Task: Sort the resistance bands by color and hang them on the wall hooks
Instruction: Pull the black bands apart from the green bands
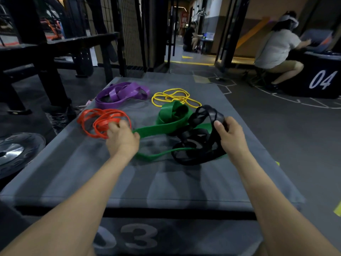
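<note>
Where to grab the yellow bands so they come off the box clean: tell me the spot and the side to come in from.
Take the yellow bands at their far loops, reaching in from above at the far side. They are thin cords lying flat on the grey box top, so a pinch probably works best. Their near edge touches the green bands, so a grip there risks dragging green along.

This is a gym. A weight plate (pixel 13 152) lies on the dark rubber floor (pixel 276 126), which carries painted agility lines; numbered padded plyo boxes (pixel 323 78) stand about, black steel racks (pixel 46 58) rise at left, and coloured resistance bands (pixel 121 93) lie in heaps.
</note>
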Tool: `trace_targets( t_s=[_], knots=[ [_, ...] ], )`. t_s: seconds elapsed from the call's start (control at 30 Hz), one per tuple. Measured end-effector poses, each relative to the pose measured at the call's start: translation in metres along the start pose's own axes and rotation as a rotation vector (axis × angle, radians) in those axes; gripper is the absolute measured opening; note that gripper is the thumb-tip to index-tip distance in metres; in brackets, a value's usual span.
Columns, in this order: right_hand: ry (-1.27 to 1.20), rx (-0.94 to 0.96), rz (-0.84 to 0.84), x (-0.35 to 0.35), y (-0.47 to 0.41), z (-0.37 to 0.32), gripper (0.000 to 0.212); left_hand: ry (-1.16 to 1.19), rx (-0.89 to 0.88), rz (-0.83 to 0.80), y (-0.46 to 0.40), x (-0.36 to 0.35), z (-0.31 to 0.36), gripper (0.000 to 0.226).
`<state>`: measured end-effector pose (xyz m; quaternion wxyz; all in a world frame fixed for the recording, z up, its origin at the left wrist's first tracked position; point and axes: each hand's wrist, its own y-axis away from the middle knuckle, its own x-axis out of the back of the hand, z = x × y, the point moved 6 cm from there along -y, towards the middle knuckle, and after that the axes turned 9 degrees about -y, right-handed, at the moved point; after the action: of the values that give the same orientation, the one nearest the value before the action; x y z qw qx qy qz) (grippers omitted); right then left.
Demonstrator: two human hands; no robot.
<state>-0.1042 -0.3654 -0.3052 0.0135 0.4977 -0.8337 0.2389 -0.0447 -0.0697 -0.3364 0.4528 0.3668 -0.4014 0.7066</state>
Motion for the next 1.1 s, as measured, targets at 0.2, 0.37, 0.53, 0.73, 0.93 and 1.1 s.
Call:
trace_targets(
  t_s=[0.2,0.37,0.53,0.73,0.93,1.1],
  knots=[
    [-0.012,0.049,-0.177,-0.017,0.004,-0.001,0.021,0.369,-0.689,-0.186,0.063,-0.017,0.092,0.033],
    [-0.369,0.031,-0.152,-0.018,0.004,-0.012,0.014,0.309,-0.808,-0.486,0.094,-0.048,0.117,0.075],
    [-0.612,0.038,-0.058,0.000,-0.002,-0.018,0.005,0.223,-0.764,-0.404,0.079,-0.047,0.112,0.078],
    [-0.715,0.015,-0.025,0.011,0.000,-0.022,0.007,0.006,-0.729,-0.283,0.076,-0.038,0.116,0.061],
    [-0.686,-0.043,-0.076,0.003,0.010,-0.031,0.020,0.025,-0.737,-0.074,0.078,-0.016,0.137,0.029],
    [-0.638,-0.020,-0.053,0.015,0.000,-0.059,0.022,0.320,-0.730,-0.225,0.064,0.019,0.139,0.017]
  ],
)
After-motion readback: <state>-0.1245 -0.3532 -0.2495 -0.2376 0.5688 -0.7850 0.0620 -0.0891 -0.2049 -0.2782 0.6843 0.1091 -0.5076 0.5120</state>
